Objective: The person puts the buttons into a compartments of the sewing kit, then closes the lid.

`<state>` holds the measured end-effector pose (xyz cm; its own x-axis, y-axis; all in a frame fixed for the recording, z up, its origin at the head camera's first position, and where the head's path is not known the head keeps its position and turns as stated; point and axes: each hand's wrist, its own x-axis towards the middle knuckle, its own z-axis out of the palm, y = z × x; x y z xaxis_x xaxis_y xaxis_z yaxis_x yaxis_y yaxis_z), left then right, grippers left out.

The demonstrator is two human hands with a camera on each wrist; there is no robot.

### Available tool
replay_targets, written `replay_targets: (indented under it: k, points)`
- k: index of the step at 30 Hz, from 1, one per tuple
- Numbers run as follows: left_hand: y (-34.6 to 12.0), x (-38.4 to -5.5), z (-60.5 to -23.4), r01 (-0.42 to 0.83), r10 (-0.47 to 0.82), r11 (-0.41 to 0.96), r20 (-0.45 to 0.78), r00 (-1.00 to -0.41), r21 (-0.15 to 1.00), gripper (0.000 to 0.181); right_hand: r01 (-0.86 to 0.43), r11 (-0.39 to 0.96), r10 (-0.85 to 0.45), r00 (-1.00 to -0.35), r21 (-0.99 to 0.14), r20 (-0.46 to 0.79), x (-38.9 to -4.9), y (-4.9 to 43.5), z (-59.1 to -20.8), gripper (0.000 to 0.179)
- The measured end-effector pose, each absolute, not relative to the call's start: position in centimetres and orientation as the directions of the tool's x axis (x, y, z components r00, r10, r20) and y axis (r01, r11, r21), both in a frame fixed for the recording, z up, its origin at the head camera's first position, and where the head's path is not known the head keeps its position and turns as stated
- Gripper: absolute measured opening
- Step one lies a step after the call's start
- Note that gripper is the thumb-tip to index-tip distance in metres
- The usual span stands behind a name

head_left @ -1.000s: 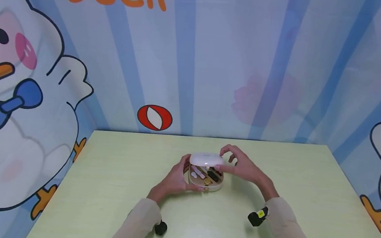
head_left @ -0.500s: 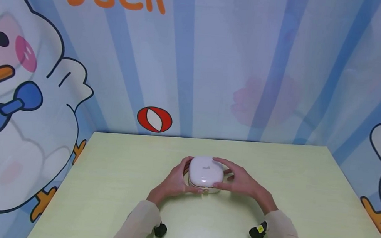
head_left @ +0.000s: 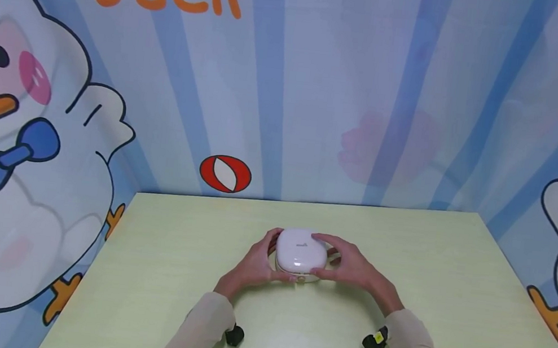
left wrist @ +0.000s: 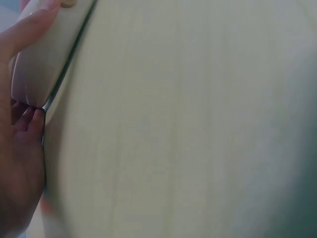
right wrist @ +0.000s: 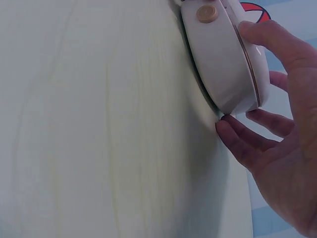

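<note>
A white, rounded case (head_left: 300,249) with its lid down sits on the table between both hands. My left hand (head_left: 255,263) grips its left side, thumb along the front and fingers round the far side. On the opposite side, my right hand (head_left: 353,266) holds the case, its thumb on the lid's front edge in the right wrist view. There, a round gold button (right wrist: 207,13) shows on the front, and a thin gold line (right wrist: 247,59) runs along the lid seam. The lid hides whatever is inside.
The pale green-yellow table (head_left: 180,243) reaches back to a blue striped cloth backdrop (head_left: 318,87) with duck drawings. A small black wrist camera (head_left: 234,336) hangs at the left sleeve, another black camera (head_left: 374,343) at the right one.
One second ago the lid stood raised over small items in the case; it has since come down under my right hand. Over the last half second the hands barely moved.
</note>
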<state>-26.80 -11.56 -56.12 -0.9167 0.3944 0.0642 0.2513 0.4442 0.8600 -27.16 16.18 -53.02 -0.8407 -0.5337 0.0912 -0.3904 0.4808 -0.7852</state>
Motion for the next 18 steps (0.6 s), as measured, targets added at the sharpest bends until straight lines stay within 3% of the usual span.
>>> replay_targets:
  k: [13, 18]
  points:
    - [-11.6, -27.2, -55.8, 0.271, 0.409, 0.457, 0.071, -0.910, 0.847, 0.120, -0.381, 0.465, -0.547, -0.833, -0.799, 0.080, -27.2, 16.0, -52.5, 0.083]
    - [-11.8, -27.0, -55.6, 0.299, 0.422, 0.525, 0.061, -0.904, 0.797, 0.127, -0.452, 0.552, -0.569, -0.818, -0.701, 0.080, -27.0, 16.0, -51.6, 0.094]
